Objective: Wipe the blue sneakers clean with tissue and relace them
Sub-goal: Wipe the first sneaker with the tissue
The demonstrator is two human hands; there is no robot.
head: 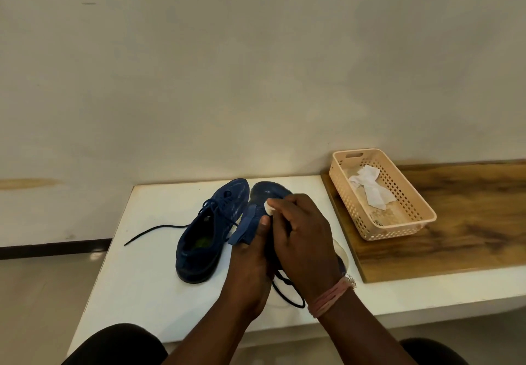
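apparently unbranded sneaker (pixel 267 194), right hand (pixel 301 236) pinching tissue (pixel 269 206)

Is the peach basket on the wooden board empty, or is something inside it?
Not empty. The peach basket stands upright on the wooden board, and crumpled white tissue lies inside it on the bottom.

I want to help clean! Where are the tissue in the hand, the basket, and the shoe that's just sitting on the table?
tissue (pixel 268 206), head view, white wad at the fingertips
basket (pixel 404 228), head view, near side wall
shoe (pixel 210 222), head view, laced upper
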